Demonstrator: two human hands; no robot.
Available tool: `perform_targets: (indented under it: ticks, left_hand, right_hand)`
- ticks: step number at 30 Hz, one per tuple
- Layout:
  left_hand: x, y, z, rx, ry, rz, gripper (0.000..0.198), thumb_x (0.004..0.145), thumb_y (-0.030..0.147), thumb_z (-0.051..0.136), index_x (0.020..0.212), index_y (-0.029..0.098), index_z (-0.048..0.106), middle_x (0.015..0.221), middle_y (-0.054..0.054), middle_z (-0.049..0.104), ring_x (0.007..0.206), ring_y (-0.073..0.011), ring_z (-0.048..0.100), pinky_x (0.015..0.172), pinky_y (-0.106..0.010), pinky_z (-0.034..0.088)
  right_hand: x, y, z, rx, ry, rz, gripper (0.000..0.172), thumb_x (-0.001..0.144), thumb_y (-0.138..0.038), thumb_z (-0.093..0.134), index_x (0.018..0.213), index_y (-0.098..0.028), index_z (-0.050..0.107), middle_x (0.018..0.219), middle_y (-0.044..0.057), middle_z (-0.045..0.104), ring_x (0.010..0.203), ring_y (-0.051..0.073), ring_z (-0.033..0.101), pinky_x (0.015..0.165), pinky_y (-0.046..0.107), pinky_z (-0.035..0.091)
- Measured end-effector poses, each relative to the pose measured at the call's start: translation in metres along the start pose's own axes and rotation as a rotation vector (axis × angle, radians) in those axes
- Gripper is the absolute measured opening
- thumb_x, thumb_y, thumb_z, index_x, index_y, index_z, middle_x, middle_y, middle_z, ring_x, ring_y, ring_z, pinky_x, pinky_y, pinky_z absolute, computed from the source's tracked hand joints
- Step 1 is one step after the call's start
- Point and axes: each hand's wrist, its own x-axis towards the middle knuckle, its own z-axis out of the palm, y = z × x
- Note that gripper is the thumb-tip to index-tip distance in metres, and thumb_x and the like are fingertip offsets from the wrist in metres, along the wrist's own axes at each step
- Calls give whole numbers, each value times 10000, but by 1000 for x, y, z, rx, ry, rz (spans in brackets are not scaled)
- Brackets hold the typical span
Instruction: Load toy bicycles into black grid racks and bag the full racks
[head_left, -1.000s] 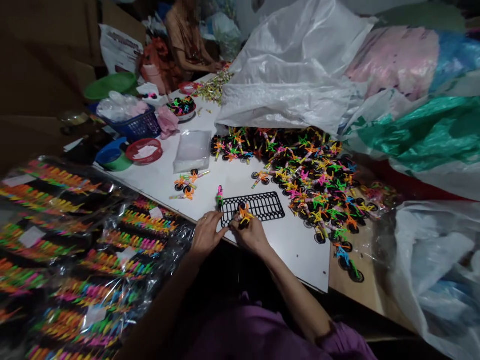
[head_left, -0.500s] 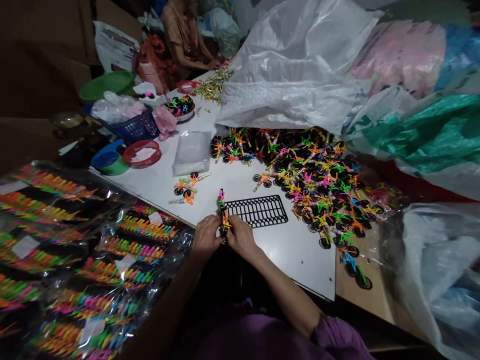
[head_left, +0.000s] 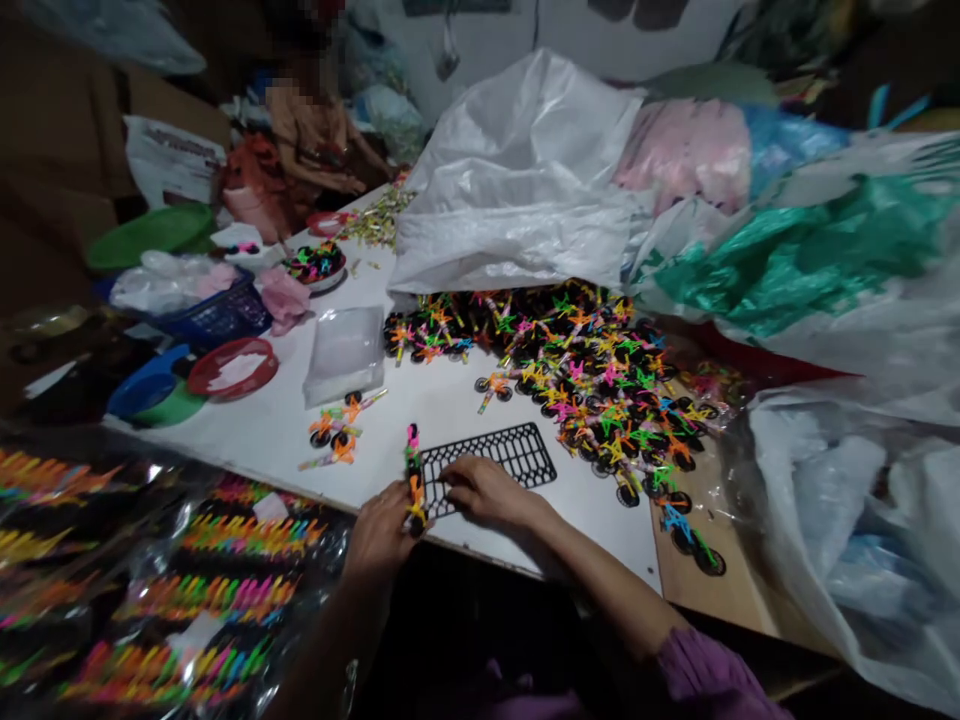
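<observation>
A black plastic lattice rack point(head_left: 517, 455) lies on the white table. Small toy bicycles point(head_left: 414, 480) in pink, green, orange and yellow stand in a row along its left end. My left hand point(head_left: 381, 530) is closed at that end, gripping the rack's near left corner beside the yellow toy bicycle. Over the rack's middle is my right hand point(head_left: 491, 490), its fingers bent and a little apart, with nothing visible in them. Its fingertips are close to the lattice; whether they touch it I cannot tell.
A large heap of toy bicycles point(head_left: 592, 370) spreads across the table's right side. A few loose toy bicycles point(head_left: 337, 432) lie left, near clear plastic bags point(head_left: 345, 350). Baskets point(head_left: 232, 368) stand far left. Packed bags point(head_left: 202, 585) lie below. A person point(head_left: 315, 140) sits across.
My right hand has left the row of toy bicycles and moved right over the lattice. My left hand stays at the rack's left end. The camera view has shifted.
</observation>
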Motion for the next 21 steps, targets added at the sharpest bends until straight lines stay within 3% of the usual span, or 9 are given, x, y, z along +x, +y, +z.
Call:
perform_targets:
  ticks: [4,7,9,11,15,18,21]
  left_hand:
    - [-4,-10,5,32,75,112,176,780,335,578,889,197,592,962,-59,641,977,-218,575,813,-319,472]
    - [-4,-17,6,54,88,182,142,764,321,594,850,208,587,927,-45,654,957,-210,591,807,-303,483]
    - [-3,-20,8,74,93,213,118,754,303,600,828,213,583,903,-41,656,939,-210,598,785,-300,490]
    - [-4,-22,9,76,90,218,116,763,294,589,844,212,581,903,-46,652,922,-209,601,754,-298,492]
    - [-3,-15,8,17,59,156,84,821,264,514,815,208,576,855,-48,637,894,-194,593,733,-291,476]
    - [-3,-6,5,11,53,93,94,828,241,501,784,204,574,836,-45,630,929,-199,576,778,-305,461]
    - [-4,2,4,4,59,38,90,822,235,507,774,196,572,858,-48,628,934,-195,568,793,-302,454]
  right_hand:
    - [33,36,-47,-438,105,197,238,856,-128,414,1012,-147,592,1081,106,541,944,185,530,757,271,417]
    - [50,48,-52,-586,-3,105,225,885,-164,397,947,-124,609,1050,118,551,955,197,524,785,289,421]
    - [46,48,-43,-565,-45,-22,217,897,-197,403,944,-141,608,1043,93,564,946,178,526,802,268,417]
    - [34,45,-33,-520,-21,-50,223,909,-208,388,958,-170,602,1044,65,574,929,160,535,783,250,418]
    - [24,37,-28,-471,136,209,277,922,-302,355,1018,-182,585,989,80,607,885,178,570,731,267,425]
    - [37,30,-32,-425,109,417,273,855,-340,471,981,-138,604,948,128,635,880,216,591,711,286,424]
    - [47,23,-31,-247,80,493,248,826,-335,489,924,-149,619,892,111,662,801,198,604,662,266,409]
